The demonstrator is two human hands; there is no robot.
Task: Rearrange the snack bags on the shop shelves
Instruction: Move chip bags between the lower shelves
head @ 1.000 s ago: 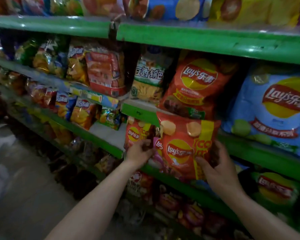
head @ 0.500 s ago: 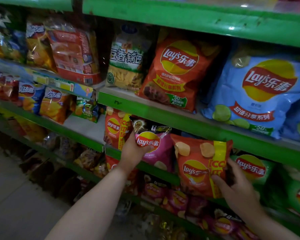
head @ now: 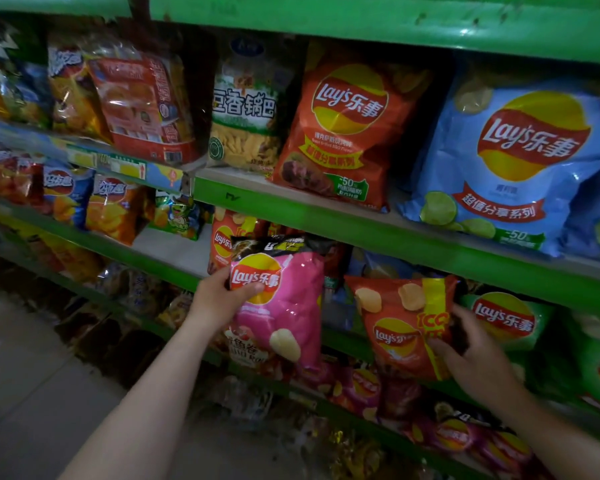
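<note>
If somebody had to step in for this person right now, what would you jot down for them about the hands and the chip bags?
Left hand: grips the pink Lay's bag near its upper left corner, thumb across the logo, held out in front of the shelf edge.
Right hand: grips the red Lay's bag at its lower right edge. The bag is tilted, just left of the green Lay's bag.
Done: both bags are picked out and in hand.
Left: set each bag upright in a row. Which slot each one is meant for cannot be told from this view.
</note>
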